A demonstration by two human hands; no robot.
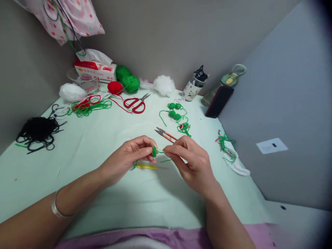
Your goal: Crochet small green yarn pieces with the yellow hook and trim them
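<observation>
My left hand pinches a small green crocheted piece between thumb and fingers. Close to its right side, my right hand is closed at the fingertips on a thin strand of green yarn that runs from the piece. A small shiny bit shows where yarn and piece meet; I cannot make out what it is. Orange-handled thread snips lie beyond my right hand, which hides their rear end. Below my left fingers, a yellow-handled tool with a thin metal shaft rests on the table.
Small green crocheted balls with yarn tails lie ahead. Further back are red-handled scissors, green yarn balls, white stuffing and a pen cup. Black yarn is at left; a phone leans at right.
</observation>
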